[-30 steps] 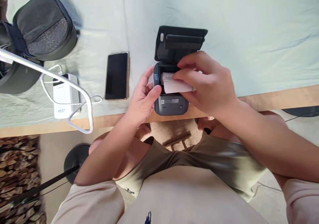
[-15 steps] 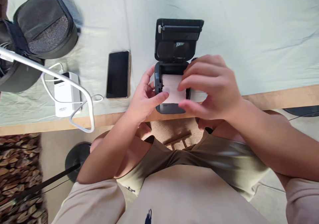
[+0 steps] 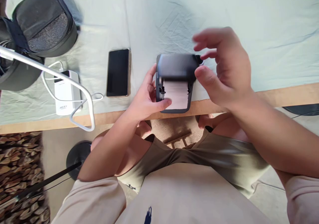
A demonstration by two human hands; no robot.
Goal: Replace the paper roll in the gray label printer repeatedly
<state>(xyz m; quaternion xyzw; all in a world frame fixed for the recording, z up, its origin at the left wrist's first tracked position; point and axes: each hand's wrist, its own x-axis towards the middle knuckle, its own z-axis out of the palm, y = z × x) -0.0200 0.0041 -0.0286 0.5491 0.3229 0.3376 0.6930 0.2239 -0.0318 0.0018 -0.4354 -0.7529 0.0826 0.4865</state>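
A small black portable receipt printer (image 3: 174,110) stands at the table's near edge, with white paper (image 3: 178,96) showing inside. Its hinged lid (image 3: 177,66) is partly lowered and blurred by motion, covering the far half of the paper. My left hand (image 3: 147,101) grips the printer's left side, its thumb resting over the paper's lower left corner. To the right of the lid, my right hand (image 3: 228,69) is raised with thumb and fingers apart, its fingertips smeared. Its thumb is close to the lid's right edge; whether they touch I cannot tell.
A smartphone (image 3: 118,73) lies left of the printer. Further left are a white power bank (image 3: 67,99) with a looped white cable, and an open black case (image 3: 50,21). A white bar (image 3: 62,74) crosses above them. The cloth-covered table (image 3: 236,15) ends at a wooden edge.
The printer's lid has swung down from upright towards the body. My right hand has moved up and right, off the paper area. My left hand stays on the printer.
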